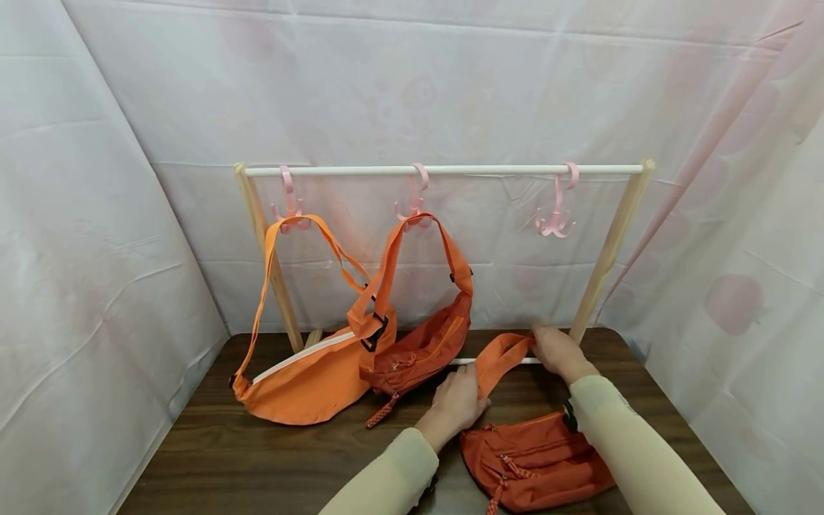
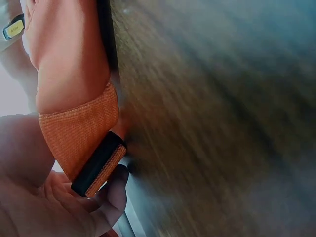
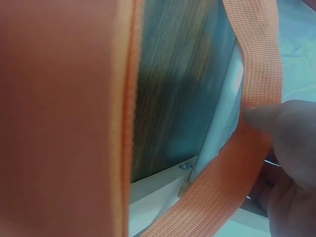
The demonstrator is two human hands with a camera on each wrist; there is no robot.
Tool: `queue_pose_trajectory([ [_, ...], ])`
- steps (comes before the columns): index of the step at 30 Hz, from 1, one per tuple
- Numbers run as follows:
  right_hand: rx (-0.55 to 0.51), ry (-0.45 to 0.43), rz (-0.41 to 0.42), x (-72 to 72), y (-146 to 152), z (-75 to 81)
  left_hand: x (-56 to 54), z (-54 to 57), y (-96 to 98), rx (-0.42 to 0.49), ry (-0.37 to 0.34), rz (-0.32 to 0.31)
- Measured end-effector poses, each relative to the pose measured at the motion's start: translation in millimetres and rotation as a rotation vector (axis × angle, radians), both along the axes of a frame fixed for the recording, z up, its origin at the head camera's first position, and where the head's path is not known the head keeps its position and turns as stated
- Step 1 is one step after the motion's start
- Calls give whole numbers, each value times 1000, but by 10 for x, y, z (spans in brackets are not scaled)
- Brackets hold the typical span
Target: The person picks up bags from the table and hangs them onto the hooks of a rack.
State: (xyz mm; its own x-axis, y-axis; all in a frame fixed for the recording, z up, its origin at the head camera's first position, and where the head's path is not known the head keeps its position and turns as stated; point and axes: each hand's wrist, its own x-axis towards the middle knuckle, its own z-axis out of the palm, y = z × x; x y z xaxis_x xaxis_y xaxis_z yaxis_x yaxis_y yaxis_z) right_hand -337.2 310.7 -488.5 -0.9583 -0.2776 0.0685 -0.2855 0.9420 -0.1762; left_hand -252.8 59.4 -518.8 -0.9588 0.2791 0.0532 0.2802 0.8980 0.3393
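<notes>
A rust-red waist bag [image 1: 541, 465] lies on the table at the front right, its orange strap [image 1: 494, 363] raised in a loop. My left hand [image 1: 458, 398] holds one side of this strap, with curled fingers by a black buckle [image 2: 98, 163] in the left wrist view. On the other side, my right hand [image 1: 561, 352] pinches the strap between thumb and fingers, near the rack's low white bar [image 3: 222, 108]. Part of the bag is hidden behind the right sleeve.
A wooden rack with a white top rail [image 1: 489, 170] stands at the back. From its left and middle pink hooks hang a bright orange bag [image 1: 309, 383] and another rust-red waist bag [image 1: 421, 350]. The right pink hook [image 1: 555, 222] carries no bag.
</notes>
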Motion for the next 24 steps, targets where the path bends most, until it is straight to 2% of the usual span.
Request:
queue_pose_trajectory([
  [5,-40,27,3,-3,26,-11,8,-11,-41,2,24,11],
  [12,-154,90,-6,41,53,8,33,-2,-126,39,14,28],
  [18,-264,141,-17,138,14,109,61,6,-189,38,27,22],
  [24,-315,183,-15,256,-66,252,77,14,-210,21,61,44],
])
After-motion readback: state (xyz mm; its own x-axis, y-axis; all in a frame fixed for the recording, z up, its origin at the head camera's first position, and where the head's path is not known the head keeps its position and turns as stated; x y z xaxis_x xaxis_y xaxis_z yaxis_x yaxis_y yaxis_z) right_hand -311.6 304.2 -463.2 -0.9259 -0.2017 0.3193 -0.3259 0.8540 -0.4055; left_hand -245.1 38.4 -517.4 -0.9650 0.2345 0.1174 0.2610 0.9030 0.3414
